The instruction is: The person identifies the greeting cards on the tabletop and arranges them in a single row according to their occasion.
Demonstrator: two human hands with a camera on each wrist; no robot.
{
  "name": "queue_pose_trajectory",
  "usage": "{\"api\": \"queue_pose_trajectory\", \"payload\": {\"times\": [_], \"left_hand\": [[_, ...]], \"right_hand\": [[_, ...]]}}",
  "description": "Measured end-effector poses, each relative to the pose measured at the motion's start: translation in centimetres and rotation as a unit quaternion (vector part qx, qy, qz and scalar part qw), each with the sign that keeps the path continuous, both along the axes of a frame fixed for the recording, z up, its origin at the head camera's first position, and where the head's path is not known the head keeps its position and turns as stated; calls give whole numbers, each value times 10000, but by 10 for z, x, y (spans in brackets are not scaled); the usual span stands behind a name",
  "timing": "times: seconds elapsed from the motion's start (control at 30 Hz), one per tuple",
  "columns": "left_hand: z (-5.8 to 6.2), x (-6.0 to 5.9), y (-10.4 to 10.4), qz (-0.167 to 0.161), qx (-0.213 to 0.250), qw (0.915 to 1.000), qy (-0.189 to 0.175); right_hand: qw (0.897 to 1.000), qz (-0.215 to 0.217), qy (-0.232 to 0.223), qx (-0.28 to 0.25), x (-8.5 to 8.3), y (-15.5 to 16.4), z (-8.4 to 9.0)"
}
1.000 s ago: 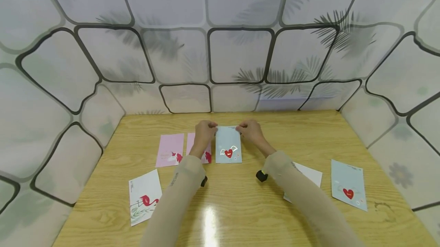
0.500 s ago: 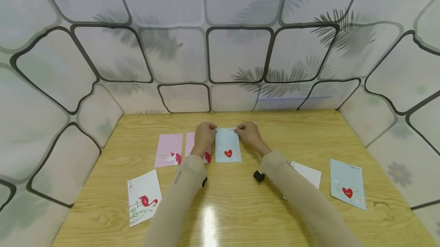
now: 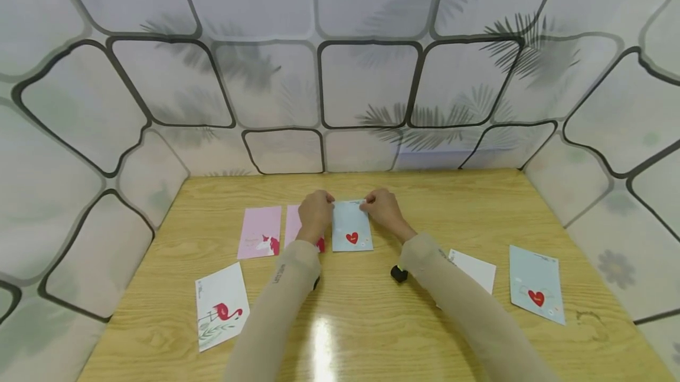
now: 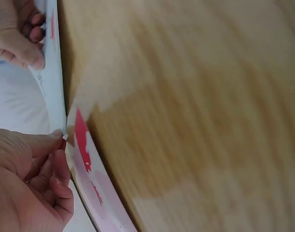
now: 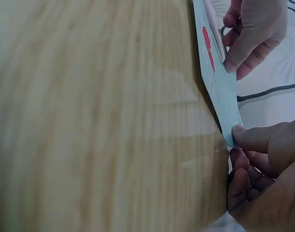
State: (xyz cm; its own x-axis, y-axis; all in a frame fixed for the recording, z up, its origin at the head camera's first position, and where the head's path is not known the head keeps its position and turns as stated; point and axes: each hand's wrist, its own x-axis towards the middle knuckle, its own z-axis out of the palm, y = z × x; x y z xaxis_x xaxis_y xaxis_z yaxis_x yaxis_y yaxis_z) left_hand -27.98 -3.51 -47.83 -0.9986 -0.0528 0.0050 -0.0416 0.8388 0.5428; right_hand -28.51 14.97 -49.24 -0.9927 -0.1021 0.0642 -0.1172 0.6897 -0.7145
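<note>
A pale blue card (image 3: 352,222) with a red winged heart lies at the middle back of the table, its top corners pinched by both hands. My left hand (image 3: 316,214) holds the top left corner between thumb and fingertips, its other fingers curled, as the left wrist view shows. My right hand (image 3: 386,211) pinches the top right corner, thumb on top. Under my left wrist a pink card (image 3: 291,225) with a red-maned unicorn is partly covered. Another pink unicorn card (image 3: 260,232) lies left of it, in line with the blue one.
At the front left lies a white flamingo card (image 3: 222,306). A white card (image 3: 475,268) shows partly behind my right forearm. Further right is a second blue heart card (image 3: 537,285). The wooden table (image 3: 361,335) meets a patterned fabric wall (image 3: 366,87) at the back.
The blue card's top edge has come slightly down towards the table. Both hands have shifted a little nearer with it, keeping their pinch. The other cards stay put.
</note>
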Motion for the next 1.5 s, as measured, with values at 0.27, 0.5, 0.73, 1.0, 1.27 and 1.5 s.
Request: {"api": "queue_pose_trajectory", "payload": {"times": [0.27, 0.5, 0.73, 1.0, 1.27, 1.5], "left_hand": [[-8, -4, 2, -109, -355, 9992, 176], [-5, -3, 4, -58, -777, 9969, 137], [-4, -2, 5, -34, -971, 9952, 151], [-3, 1, 7, -39, -755, 9970, 180], [8, 13, 15, -291, -110, 9975, 637], [18, 26, 23, -555, 461, 9956, 592]], "right_hand": [[9998, -14, -40, 214, 1, -3, 1], [9994, 118, 6, 327, 3, -6, 2], [9977, 310, 241, 545, 2, -6, 1], [9987, 351, -82, 360, 3, 0, 4], [9963, 586, -629, 76, 4, 16, 13], [9926, 882, -829, -133, 22, 36, 34]]}}
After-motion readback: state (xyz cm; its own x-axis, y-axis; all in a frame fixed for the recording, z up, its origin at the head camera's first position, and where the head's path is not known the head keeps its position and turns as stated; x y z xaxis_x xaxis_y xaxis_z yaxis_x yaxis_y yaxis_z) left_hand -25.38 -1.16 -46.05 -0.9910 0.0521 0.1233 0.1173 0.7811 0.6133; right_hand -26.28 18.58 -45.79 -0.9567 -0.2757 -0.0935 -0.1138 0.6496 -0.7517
